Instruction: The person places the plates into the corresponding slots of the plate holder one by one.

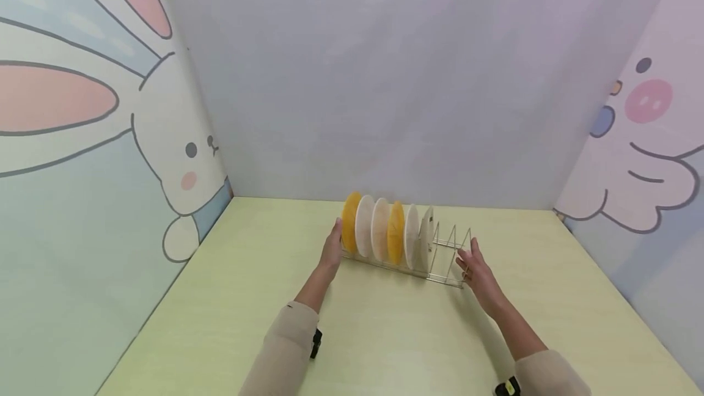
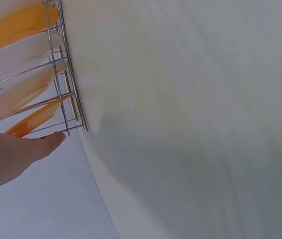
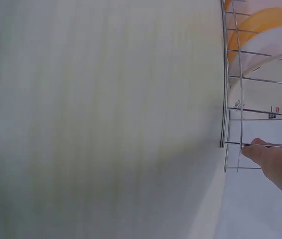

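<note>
A metal wire plate rack (image 1: 447,280) stands on the table, angled slightly. Several plates lean upright in its left and middle slots: a yellow plate (image 1: 350,225) at the left end, white ones, another yellow plate (image 1: 395,234), and a white plate with small printed marks (image 1: 426,240). My left hand (image 1: 331,252) grips the rack's left end, its thumb (image 2: 49,143) by the corner wires. At the right end my right hand (image 1: 480,274) holds the end wires, with its thumb (image 3: 260,152) against one. The left hand's other fingers are mostly hidden in its wrist view.
The pale yellow-green table (image 1: 374,341) reaches back to a plain grey wall (image 1: 374,90). Side panels carry a cartoon rabbit (image 1: 181,115) on the left and a pink-nosed cartoon animal (image 1: 632,170) on the right. The rack's rightmost slots hold no plates.
</note>
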Tool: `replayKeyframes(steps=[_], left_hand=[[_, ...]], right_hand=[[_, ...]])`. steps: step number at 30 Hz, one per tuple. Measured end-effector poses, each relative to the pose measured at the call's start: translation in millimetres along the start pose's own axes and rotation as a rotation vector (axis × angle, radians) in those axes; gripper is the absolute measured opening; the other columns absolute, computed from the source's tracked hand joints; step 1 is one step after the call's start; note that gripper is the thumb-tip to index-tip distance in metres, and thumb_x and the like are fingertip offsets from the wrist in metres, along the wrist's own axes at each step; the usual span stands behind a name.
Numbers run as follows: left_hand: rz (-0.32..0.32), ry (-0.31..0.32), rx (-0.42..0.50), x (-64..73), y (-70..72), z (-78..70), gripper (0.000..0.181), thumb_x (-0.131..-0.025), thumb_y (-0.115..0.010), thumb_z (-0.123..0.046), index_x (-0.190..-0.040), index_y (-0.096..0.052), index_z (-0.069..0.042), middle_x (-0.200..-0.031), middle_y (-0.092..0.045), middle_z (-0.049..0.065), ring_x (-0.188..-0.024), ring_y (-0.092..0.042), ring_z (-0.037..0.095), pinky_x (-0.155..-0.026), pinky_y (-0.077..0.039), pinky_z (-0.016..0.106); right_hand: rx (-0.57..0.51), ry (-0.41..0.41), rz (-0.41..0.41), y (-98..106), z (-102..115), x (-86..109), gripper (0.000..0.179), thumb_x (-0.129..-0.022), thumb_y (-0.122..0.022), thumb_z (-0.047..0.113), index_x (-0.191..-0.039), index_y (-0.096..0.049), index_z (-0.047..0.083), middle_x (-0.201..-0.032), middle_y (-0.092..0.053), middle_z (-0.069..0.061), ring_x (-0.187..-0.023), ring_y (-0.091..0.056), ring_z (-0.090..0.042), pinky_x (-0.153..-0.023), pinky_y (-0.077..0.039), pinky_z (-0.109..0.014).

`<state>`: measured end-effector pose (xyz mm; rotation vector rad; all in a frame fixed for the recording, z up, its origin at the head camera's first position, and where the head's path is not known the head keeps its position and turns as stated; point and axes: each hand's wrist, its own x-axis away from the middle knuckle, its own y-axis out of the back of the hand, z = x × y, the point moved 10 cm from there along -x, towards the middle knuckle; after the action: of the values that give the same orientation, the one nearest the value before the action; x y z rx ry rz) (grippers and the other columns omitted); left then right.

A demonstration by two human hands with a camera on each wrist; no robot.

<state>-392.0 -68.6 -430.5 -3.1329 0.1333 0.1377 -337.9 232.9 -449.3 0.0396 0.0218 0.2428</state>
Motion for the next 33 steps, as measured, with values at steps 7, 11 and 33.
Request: replayKeyframes(steps=[7, 11, 33], left_hand=[[-0.059, -0.005, -0.038, -2.9, 9.9, 2.6, 0.076, -0.093, -0.019, -0.063, -0.133, -0.047, -0.004, -0.13, -0.048, 0.014, -0.128, -0.033, 0.03, -0.106, -0.015, 0.052], [-0.091, 0.035, -0.058, 5.0, 11.2, 5.9, 0.078, -0.092, -0.019, -0.065, -0.138, -0.041, -0.006, -0.139, -0.04, 0.013, -0.132, -0.027, 0.031, -0.106, -0.014, 0.054], [-0.422, 0.205, 0.25, 43.5, -41.4, 39.6, 0.082, -0.095, -0.026, -0.057, -0.146, -0.006, 0.004, -0.15, -0.007, 0.024, -0.135, -0.005, 0.041, -0.107, -0.007, 0.054]], right_hand=[[-0.01, -0.002, 0.057, -11, 3, 5.8, 0.068, -0.103, -0.025, 0.029, -0.139, 0.031, 0.018, -0.149, 0.011, -0.027, -0.135, 0.0, -0.042, -0.104, 0.0, -0.059], [0.058, 0.001, 0.048, -7, 5, 8.3, 0.064, -0.103, -0.02, 0.034, -0.141, 0.028, 0.015, -0.147, 0.011, -0.03, -0.133, 0.003, -0.047, -0.102, 0.001, -0.062], [-0.163, 0.06, -0.079, 31, 10, -39.5, 0.069, -0.1, -0.013, 0.048, -0.146, 0.008, 0.002, -0.15, 0.011, -0.021, -0.135, 0.014, -0.032, -0.107, 0.009, -0.049]])
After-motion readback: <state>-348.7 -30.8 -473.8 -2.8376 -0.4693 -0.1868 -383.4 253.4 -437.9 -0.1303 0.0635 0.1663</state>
